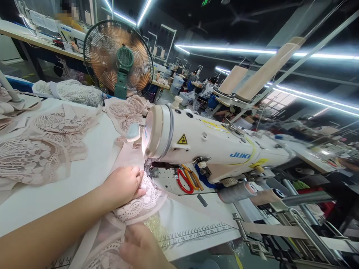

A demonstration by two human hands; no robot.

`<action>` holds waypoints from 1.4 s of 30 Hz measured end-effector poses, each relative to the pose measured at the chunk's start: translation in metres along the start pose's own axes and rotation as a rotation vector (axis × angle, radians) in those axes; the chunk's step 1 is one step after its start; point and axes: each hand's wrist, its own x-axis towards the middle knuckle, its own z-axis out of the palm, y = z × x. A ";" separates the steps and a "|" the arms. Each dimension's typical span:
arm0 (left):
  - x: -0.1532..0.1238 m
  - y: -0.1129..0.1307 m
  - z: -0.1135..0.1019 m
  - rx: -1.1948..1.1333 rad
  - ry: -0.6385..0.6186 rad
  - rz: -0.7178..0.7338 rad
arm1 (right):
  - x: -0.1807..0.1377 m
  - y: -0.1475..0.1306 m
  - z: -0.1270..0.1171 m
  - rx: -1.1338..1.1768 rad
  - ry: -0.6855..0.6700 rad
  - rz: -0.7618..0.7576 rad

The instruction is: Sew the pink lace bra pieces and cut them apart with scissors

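A pale pink lace bra piece (147, 198) lies on the white machine table, its upper end beside the needle area of a white sewing machine (190, 138). My left hand (123, 186) is closed on the lace close to the presser foot, fingertips pinched together. Lower down, my right hand (143, 244) is curled around the near part of the same piece, somewhat blurred by motion. The needle itself is hidden behind the machine head. Red-handled scissors (185, 182) and an orange-handled tool (193, 177) rest under the machine arm.
More lace pieces (30, 160) are spread on the table at left. A large fan (119, 59) stands beyond the table. Thread cones (269, 69) rise at right, above a metal tape guide (280, 229). A printed ruler (196, 235) runs along the table's near edge.
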 end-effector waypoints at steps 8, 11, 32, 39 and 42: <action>0.004 -0.012 0.008 0.030 0.052 0.009 | 0.008 -0.027 0.022 0.125 -0.119 -0.026; 0.002 -0.020 0.008 0.038 0.073 0.029 | 0.009 -0.031 0.023 0.070 -0.115 0.003; -0.036 0.023 -0.002 -0.174 0.237 0.158 | 0.016 -0.093 -0.068 -2.037 0.316 -0.776; -0.044 -0.017 0.014 -0.069 0.303 0.307 | 0.013 -0.074 -0.064 -2.045 0.097 -0.890; -0.044 -0.011 0.015 -0.146 0.393 0.370 | 0.016 -0.070 -0.064 -2.034 0.088 -0.901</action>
